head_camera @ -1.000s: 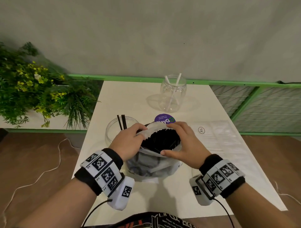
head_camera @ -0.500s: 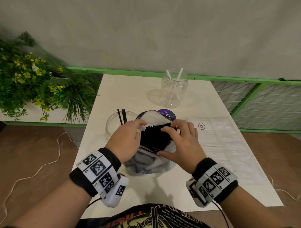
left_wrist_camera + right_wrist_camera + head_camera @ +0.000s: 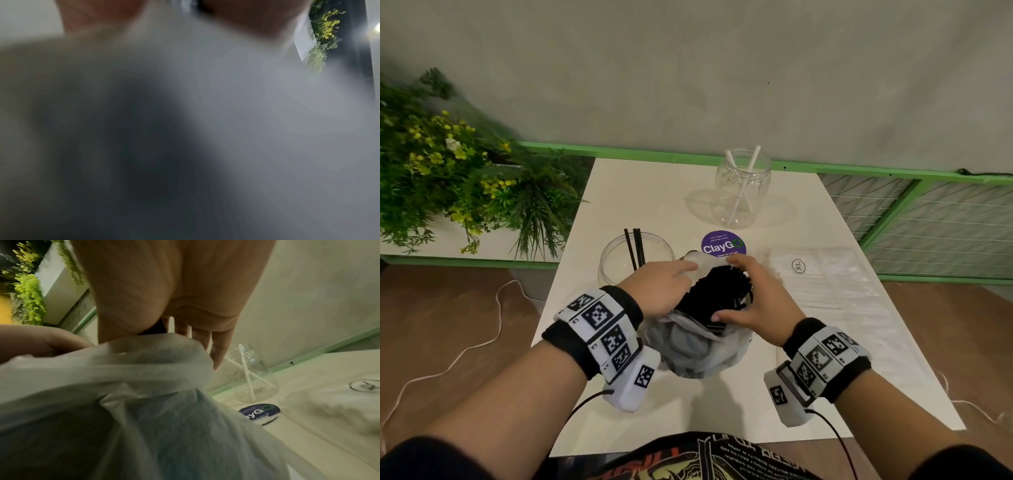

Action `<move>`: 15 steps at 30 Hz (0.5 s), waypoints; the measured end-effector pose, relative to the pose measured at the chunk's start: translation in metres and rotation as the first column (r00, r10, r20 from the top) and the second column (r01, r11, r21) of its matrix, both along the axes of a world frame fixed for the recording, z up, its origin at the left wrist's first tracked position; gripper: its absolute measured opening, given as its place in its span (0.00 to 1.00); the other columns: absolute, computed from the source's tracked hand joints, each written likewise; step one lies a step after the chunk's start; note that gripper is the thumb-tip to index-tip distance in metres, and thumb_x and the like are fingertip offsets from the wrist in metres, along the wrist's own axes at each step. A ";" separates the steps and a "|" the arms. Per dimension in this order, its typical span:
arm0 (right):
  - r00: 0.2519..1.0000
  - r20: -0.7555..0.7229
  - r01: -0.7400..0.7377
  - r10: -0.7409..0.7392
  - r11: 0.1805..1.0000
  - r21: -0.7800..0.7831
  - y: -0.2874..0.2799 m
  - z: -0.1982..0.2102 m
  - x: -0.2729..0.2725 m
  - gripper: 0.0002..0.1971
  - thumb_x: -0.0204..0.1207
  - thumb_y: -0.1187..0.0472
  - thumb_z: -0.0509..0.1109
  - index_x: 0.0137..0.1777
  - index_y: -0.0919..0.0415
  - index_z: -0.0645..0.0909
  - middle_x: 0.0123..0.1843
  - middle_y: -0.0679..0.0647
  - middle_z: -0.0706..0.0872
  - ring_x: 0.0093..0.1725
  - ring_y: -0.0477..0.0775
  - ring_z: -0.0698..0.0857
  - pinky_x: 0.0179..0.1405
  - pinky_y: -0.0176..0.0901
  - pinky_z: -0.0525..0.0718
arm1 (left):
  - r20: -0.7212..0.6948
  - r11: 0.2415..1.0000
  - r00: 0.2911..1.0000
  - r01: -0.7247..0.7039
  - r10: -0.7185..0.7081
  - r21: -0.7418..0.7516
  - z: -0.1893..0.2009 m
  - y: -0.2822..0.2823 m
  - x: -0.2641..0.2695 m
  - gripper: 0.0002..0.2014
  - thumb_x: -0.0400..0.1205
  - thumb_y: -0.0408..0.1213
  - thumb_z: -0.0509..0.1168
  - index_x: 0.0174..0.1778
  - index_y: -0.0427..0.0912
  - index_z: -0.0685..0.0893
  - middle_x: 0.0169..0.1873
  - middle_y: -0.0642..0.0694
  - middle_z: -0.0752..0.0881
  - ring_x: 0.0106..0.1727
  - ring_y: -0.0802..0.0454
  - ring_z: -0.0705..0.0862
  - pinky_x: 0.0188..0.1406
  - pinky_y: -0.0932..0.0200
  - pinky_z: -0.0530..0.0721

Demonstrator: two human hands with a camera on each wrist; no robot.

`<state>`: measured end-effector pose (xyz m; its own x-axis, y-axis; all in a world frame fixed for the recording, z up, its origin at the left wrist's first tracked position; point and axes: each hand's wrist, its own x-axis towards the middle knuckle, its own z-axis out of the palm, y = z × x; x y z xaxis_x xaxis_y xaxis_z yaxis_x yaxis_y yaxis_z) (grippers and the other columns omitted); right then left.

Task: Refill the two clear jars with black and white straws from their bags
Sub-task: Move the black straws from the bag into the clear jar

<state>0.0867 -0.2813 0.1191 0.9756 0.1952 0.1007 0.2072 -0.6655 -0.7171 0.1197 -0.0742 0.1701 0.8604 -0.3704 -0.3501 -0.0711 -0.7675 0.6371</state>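
A thin white plastic bag [image 3: 698, 353] stands open mid-table, full of black straws [image 3: 717, 291]. My left hand [image 3: 664, 287] holds the bag's left rim, fingers over the edge. My right hand [image 3: 755, 298] spans the straw bundle, thumb on its near side and fingers on its far side. Just left of the bag is a clear jar [image 3: 616, 270] holding two black straws [image 3: 635, 250]. The other clear jar [image 3: 743, 188] stands at the back with two white straws. In the right wrist view the bag [image 3: 154, 418] fills the foreground under my palm [image 3: 168, 293]. The left wrist view is a blur of bag plastic [image 3: 205, 113].
A flat clear bag of white straws [image 3: 825, 287] marked XL lies on the right half of the table [image 3: 647, 192]. A purple round sticker [image 3: 723, 245] sits behind the bag. Potted greenery [image 3: 448, 178] stands off the left edge, a green railing [image 3: 893, 174] behind.
My right hand has left the bag's rim and closed round the black straw bundle. My left hand keeps its hold on the rim, and the bag has shifted slightly toward the near jar.
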 end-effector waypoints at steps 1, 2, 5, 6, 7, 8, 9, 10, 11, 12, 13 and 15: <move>1.000 -0.017 0.024 -0.023 0.999 0.034 -0.001 -0.003 -0.002 0.44 0.58 0.51 0.87 0.72 0.50 0.68 0.62 0.40 0.76 0.61 0.36 0.73 0.59 0.25 0.70 | 0.006 1.000 1.000 0.011 -0.011 0.024 0.000 -0.001 0.001 0.21 0.85 0.38 0.52 0.75 0.52 0.74 0.72 0.45 0.78 0.70 0.48 0.75 0.64 0.61 0.69; 0.999 -0.033 0.044 -0.042 0.997 0.058 -0.002 -0.004 -0.003 0.42 0.59 0.52 0.86 0.71 0.49 0.68 0.61 0.39 0.77 0.60 0.37 0.74 0.57 0.23 0.71 | 0.017 0.999 1.000 0.025 -0.026 0.047 0.000 -0.001 0.001 0.20 0.85 0.38 0.52 0.73 0.50 0.77 0.73 0.47 0.77 0.74 0.50 0.72 0.69 0.61 0.67; 0.996 -0.075 0.059 -0.054 0.996 0.067 -0.003 -0.008 -0.005 0.40 0.60 0.50 0.86 0.69 0.48 0.69 0.59 0.42 0.80 0.60 0.44 0.79 0.59 0.32 0.76 | 0.049 0.997 0.998 0.029 -0.033 0.078 0.000 -0.003 0.000 0.18 0.86 0.38 0.53 0.67 0.46 0.82 0.70 0.46 0.80 0.72 0.48 0.74 0.68 0.58 0.69; 0.994 -0.091 0.061 -0.054 0.995 0.073 -0.003 -0.010 -0.005 0.40 0.59 0.49 0.86 0.69 0.48 0.69 0.60 0.43 0.81 0.60 0.46 0.80 0.61 0.38 0.78 | 0.057 0.997 0.998 0.019 -0.023 0.072 0.000 -0.003 0.000 0.18 0.85 0.38 0.53 0.67 0.46 0.82 0.68 0.44 0.81 0.71 0.47 0.76 0.67 0.57 0.70; 0.993 -0.102 0.065 -0.056 0.995 0.082 -0.003 -0.012 -0.005 0.40 0.59 0.48 0.86 0.69 0.48 0.69 0.59 0.43 0.82 0.60 0.47 0.81 0.61 0.42 0.79 | 0.065 0.998 0.998 0.008 -0.012 0.064 -0.001 -0.003 -0.001 0.18 0.85 0.39 0.54 0.68 0.47 0.80 0.64 0.44 0.83 0.68 0.47 0.78 0.64 0.57 0.72; 0.992 -0.110 0.071 -0.062 0.994 0.087 -0.003 -0.015 -0.005 0.40 0.58 0.47 0.86 0.68 0.47 0.68 0.59 0.44 0.82 0.59 0.47 0.82 0.61 0.45 0.80 | 0.078 0.999 0.997 0.002 -0.006 0.051 -0.001 -0.004 -0.002 0.18 0.84 0.39 0.55 0.69 0.49 0.78 0.57 0.45 0.85 0.61 0.48 0.81 0.58 0.57 0.75; 0.991 -0.115 0.080 -0.070 0.993 0.087 -0.003 -0.018 -0.004 0.41 0.58 0.46 0.86 0.68 0.48 0.67 0.59 0.44 0.82 0.59 0.47 0.82 0.61 0.47 0.80 | 0.098 0.999 0.995 0.004 -0.008 0.039 -0.001 -0.004 -0.004 0.18 0.84 0.39 0.57 0.69 0.51 0.76 0.47 0.48 0.84 0.52 0.49 0.81 0.49 0.57 0.74; 0.989 -0.120 0.092 -0.081 0.992 0.090 -0.003 -0.020 -0.004 0.42 0.57 0.45 0.86 0.68 0.48 0.66 0.59 0.45 0.82 0.59 0.48 0.82 0.60 0.48 0.81 | 0.133 0.999 0.991 0.016 -0.019 0.028 -0.001 -0.005 -0.005 0.17 0.83 0.38 0.58 0.68 0.50 0.75 0.41 0.50 0.80 0.47 0.49 0.80 0.43 0.57 0.72; 0.987 -0.127 0.106 -0.094 0.989 0.099 -0.003 -0.023 -0.003 0.43 0.56 0.44 0.86 0.67 0.48 0.65 0.59 0.46 0.81 0.59 0.49 0.82 0.60 0.49 0.81 | 0.179 0.999 0.983 0.028 -0.031 0.017 -0.001 -0.005 -0.006 0.16 0.82 0.37 0.60 0.66 0.50 0.75 0.41 0.50 0.78 0.46 0.49 0.79 0.42 0.57 0.70; 0.986 -0.130 0.120 -0.105 0.986 0.112 -0.002 -0.025 -0.003 0.44 0.56 0.44 0.86 0.66 0.48 0.63 0.59 0.47 0.80 0.58 0.50 0.82 0.60 0.50 0.81 | 0.234 0.999 0.971 0.042 -0.039 -0.005 -0.001 -0.006 -0.007 0.16 0.81 0.36 0.61 0.64 0.50 0.75 0.47 0.49 0.77 0.50 0.49 0.79 0.45 0.58 0.71; 0.985 -0.128 0.136 -0.119 0.983 0.125 -0.001 -0.028 -0.002 0.44 0.54 0.43 0.86 0.65 0.47 0.61 0.60 0.49 0.78 0.58 0.50 0.81 0.60 0.50 0.81 | 0.295 0.998 0.955 0.050 -0.039 -0.033 -0.002 -0.007 -0.008 0.15 0.80 0.35 0.63 0.62 0.51 0.77 0.53 0.49 0.76 0.56 0.49 0.77 0.52 0.58 0.72; 0.984 -0.094 0.163 -0.150 0.975 0.150 0.003 -0.031 -0.002 0.46 0.51 0.38 0.84 0.62 0.46 0.59 0.63 0.52 0.73 0.57 0.50 0.81 0.56 0.49 0.83 | 0.425 0.995 0.905 0.064 -0.028 -0.071 -0.001 -0.008 -0.010 0.12 0.79 0.40 0.64 0.59 0.52 0.80 0.59 0.51 0.75 0.62 0.50 0.73 0.65 0.57 0.69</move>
